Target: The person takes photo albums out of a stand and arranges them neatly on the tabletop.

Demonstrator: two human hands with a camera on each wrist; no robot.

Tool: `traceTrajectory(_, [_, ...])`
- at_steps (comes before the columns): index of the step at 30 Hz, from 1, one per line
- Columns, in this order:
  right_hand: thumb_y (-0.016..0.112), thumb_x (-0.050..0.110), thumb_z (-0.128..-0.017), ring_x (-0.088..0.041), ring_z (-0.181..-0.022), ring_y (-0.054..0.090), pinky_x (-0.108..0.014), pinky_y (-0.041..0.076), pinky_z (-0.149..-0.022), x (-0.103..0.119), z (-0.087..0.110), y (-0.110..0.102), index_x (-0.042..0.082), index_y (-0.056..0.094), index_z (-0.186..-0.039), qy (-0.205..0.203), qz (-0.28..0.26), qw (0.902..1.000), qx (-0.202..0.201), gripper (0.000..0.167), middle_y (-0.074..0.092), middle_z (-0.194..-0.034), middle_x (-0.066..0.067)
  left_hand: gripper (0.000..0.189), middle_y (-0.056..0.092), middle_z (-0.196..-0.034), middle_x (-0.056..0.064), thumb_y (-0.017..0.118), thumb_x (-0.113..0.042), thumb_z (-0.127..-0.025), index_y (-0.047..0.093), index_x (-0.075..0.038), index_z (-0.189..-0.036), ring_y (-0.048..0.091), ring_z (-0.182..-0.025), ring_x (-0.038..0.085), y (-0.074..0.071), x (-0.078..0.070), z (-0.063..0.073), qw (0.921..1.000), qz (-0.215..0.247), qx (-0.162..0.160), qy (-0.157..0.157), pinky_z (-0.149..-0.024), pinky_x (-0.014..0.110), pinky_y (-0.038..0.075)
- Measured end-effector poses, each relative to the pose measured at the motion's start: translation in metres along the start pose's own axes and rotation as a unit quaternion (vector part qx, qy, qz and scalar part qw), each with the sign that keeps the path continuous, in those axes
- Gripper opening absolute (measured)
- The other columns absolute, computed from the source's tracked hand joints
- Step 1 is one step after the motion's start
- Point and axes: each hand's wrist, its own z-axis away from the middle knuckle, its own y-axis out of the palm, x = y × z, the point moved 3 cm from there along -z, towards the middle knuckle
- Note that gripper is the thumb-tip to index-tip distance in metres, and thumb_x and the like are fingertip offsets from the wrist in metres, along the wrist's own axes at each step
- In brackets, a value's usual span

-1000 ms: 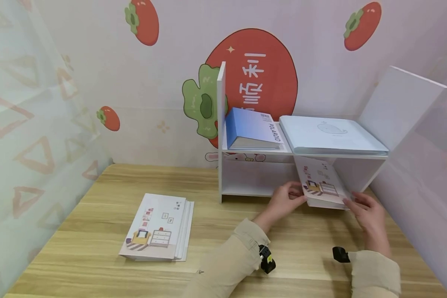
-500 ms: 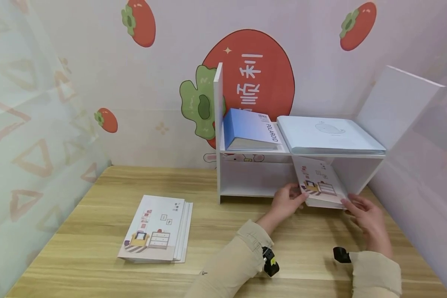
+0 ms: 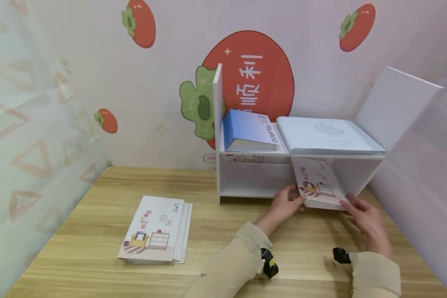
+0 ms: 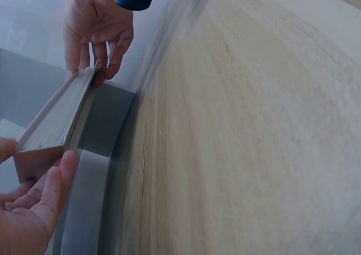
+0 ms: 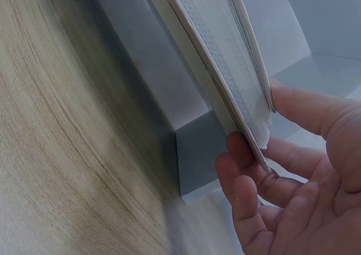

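A white photo album [image 3: 318, 182] with a cartoon room on its cover lies tilted, its far end inside the lower level of the white shelf [image 3: 255, 194]. My left hand [image 3: 284, 203] grips its near left corner, thumb on the cover and fingers beneath. At the near right corner my right hand [image 3: 368, 219] holds it in the same way. The right wrist view shows the album's page edges [image 5: 225, 57] between its covers, pinched by the right thumb and fingers [image 5: 248, 198]. The far end is hidden under the upper board.
Above it on the upper board lie a blue POLAROID album [image 3: 251, 126] and a pale blue whale album [image 3: 329, 132]. Upright side panels [image 3: 398, 105] flank the shelf. A stack of matching white albums [image 3: 154, 227] sits on the wooden table [image 3: 78, 265] at left.
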Motion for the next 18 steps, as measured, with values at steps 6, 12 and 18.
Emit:
traceTrajectory(6, [0.063,0.032,-0.098,0.009,-0.078,0.059,-0.015,0.052,-0.071,0.0011,0.0026,0.0016,-0.007,0.018,-0.154,-0.001,0.011,0.9997,0.019,0.082,0.054,-0.086,0.031,0.047,0.071,-0.093,0.012,0.066,-0.018,-0.096,0.051,-0.006,-0.138,0.074,-0.078,0.028,-0.0015,0.0040,-0.0010,0.9995,0.023,0.019,-0.007,-0.075,0.044,0.060])
traceTrajectory(12, [0.060,0.032,-0.100,0.008,-0.080,0.057,-0.016,0.051,-0.072,0.0033,0.0049,0.0014,-0.004,0.010,-0.156,0.002,0.035,0.9981,0.050,0.083,0.051,-0.089,0.027,0.049,0.068,-0.094,0.012,0.067,-0.012,-0.095,0.049,-0.005,-0.140,0.074,-0.085,0.031,-0.0049,0.0042,-0.0003,0.9959,0.081,0.032,-0.026,-0.084,0.044,0.059])
traceTrajectory(18, [0.058,0.034,-0.101,0.002,-0.081,0.052,-0.019,0.050,-0.072,0.0029,0.0062,0.0009,0.000,0.002,-0.157,-0.003,0.089,0.9924,0.084,0.086,0.048,-0.100,0.010,0.051,0.067,-0.097,0.011,0.067,-0.008,-0.093,0.048,-0.008,-0.140,0.073,-0.086,0.030,-0.0099,0.0060,0.0040,0.9954,0.079,0.044,-0.033,-0.084,0.042,0.060])
